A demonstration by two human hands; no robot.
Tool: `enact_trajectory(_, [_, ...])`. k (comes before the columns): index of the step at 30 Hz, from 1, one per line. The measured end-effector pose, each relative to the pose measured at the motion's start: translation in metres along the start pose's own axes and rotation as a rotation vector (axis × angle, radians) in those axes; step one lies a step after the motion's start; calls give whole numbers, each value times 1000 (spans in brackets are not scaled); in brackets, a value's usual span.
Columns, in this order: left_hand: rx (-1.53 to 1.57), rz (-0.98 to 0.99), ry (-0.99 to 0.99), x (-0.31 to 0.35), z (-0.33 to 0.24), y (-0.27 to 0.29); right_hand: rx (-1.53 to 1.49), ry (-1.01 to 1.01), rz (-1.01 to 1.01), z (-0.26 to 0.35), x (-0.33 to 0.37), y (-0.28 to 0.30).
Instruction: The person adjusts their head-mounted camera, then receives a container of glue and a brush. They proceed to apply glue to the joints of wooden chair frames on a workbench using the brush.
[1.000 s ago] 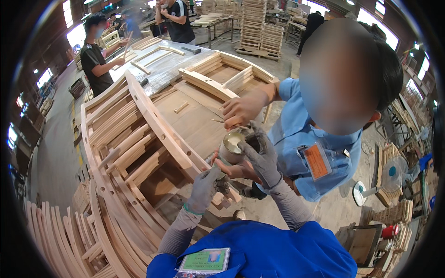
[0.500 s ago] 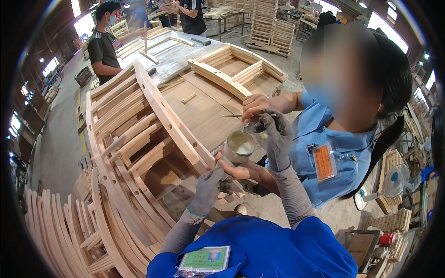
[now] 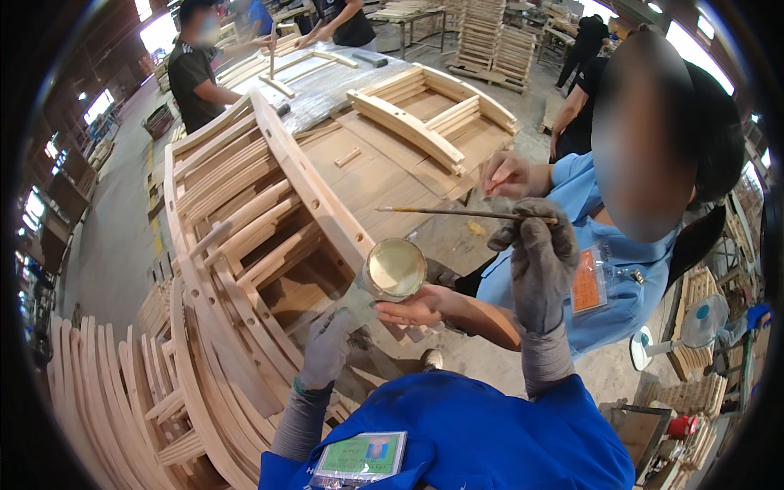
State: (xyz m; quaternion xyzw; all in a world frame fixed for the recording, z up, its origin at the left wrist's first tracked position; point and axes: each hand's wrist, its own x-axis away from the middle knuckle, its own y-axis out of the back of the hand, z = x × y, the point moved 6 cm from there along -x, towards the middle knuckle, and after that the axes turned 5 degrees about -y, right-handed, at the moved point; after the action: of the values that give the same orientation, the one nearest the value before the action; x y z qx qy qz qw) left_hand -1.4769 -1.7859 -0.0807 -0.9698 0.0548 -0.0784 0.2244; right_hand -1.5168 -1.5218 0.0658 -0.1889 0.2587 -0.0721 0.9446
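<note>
One thin, brown brush (image 3: 457, 213), pinched by right fingers (image 3: 535, 237), points to nine o'clock; one cup (image 3: 389, 296) at eight; left fingers (image 3: 333, 324) unclear.

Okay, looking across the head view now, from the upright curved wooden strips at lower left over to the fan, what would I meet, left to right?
Curved wooden strips, your gloved left hand, the round container of pale liquid, your gloved right hand, the fan.
</note>
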Motion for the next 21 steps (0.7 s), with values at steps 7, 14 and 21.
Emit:
enact_trajectory(7, [128,-164,-48,15,-16,36,159,-64,185,14,18,-30])
enact_trajectory(14, [90,-196,-118,28,-29,49,174,-228,504,-27,32,-86])
enact_trajectory(21, [43,-193,-155,48,-37,70,508,-149,832,-65,49,-122])
